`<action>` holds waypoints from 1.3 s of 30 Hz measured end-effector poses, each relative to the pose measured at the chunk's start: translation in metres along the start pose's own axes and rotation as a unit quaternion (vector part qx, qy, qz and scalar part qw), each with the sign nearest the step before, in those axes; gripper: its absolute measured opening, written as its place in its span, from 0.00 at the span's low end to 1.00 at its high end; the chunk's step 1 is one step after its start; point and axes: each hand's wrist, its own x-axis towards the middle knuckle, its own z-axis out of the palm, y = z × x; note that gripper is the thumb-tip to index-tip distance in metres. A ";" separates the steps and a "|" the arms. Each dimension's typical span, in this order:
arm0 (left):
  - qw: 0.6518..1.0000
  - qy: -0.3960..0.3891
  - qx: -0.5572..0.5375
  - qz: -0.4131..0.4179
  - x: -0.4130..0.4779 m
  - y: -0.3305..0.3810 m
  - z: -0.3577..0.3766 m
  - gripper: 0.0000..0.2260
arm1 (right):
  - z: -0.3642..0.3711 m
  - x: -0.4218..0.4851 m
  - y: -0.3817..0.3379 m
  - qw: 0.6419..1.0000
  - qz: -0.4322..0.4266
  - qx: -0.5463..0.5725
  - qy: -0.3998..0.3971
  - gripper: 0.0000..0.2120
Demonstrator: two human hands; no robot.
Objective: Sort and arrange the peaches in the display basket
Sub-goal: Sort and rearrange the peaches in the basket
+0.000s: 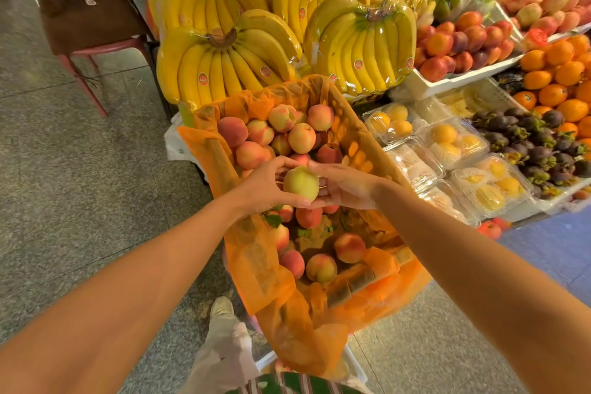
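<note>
— Peach (301,183) up in the air, pale and green-yellow, right over the middle of the basket (367,150). Held how?

— Held by both. Left hand (262,190) curled round from one side, thumb under, fingertips on top. Right hand (347,190) cupped round the other side, fingers below. Grip wrapped soft on the fruit, not spread wide, not pressed flat together.

— Going where?

— Hard to say for sure. Probably checking first, then picking a spot. Far end piled high with pink peaches (256,137). Near end thin, only some loose peaches (321,267) on the orange lining (256,259), with gaps and a few green leaves (273,220).

— So how to do this bit well?

— Turn slowly. Look all round for soft spots or marks. Press with flat finger pads only, never nails. Bruises easily, most likely.

— And then?

— Pass to one hand, with the other under as a catch. Lower all the way down before letting go. No dropping, no tossing. Set down in a gap, maybe at the thin near end, nicest side up.

— Why not on the big pile?

— Could roll. Could knock others down the slope. Better to fill low places first, then build up.

— Anything to watch beside the basket?

— Bananas (224,64) just behind the far edge, boxes of yellow fruit (447,144) close on the right. Elbows in, then.
</note>
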 end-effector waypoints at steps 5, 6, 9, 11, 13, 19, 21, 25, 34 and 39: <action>1.000 -0.020 0.015 0.012 -0.002 -0.001 -0.001 0.33 | -0.001 0.002 0.001 0.999 0.007 0.009 -0.031 0.28; 0.999 -0.015 0.033 0.019 -0.004 -0.001 -0.002 0.31 | -0.004 0.002 0.004 0.999 0.013 -0.009 -0.028 0.32; 0.985 0.074 0.145 0.060 -0.007 -0.004 -0.009 0.20 | -0.009 -0.001 0.015 0.979 0.065 -0.186 0.052 0.38; 0.953 0.128 0.262 0.088 -0.011 -0.012 -0.014 0.18 | -0.013 0.002 0.031 0.940 0.091 -0.314 0.096 0.36; 0.932 0.143 0.317 0.105 -0.016 -0.023 -0.016 0.16 | -0.014 0.006 0.050 0.917 0.108 -0.373 0.094 0.31; 0.919 0.153 0.336 0.140 -0.021 -0.033 -0.019 0.19 | -0.017 0.017 0.081 0.861 0.125 -0.473 0.139 0.27; 0.922 0.161 0.324 0.141 -0.021 -0.033 -0.018 0.16 | -0.017 0.020 0.084 0.847 0.117 -0.492 0.160 0.26; 0.922 0.166 0.319 0.142 -0.020 -0.036 -0.016 0.14 | -0.014 0.025 0.089 0.838 0.140 -0.510 0.135 0.26; 0.925 0.170 0.312 0.136 -0.021 -0.034 -0.018 0.13 | -0.007 0.032 0.089 0.805 0.176 -0.555 0.113 0.23; 0.922 0.171 0.319 0.134 -0.020 -0.033 -0.021 0.12 | -0.010 0.029 0.080 0.791 0.178 -0.576 0.107 0.23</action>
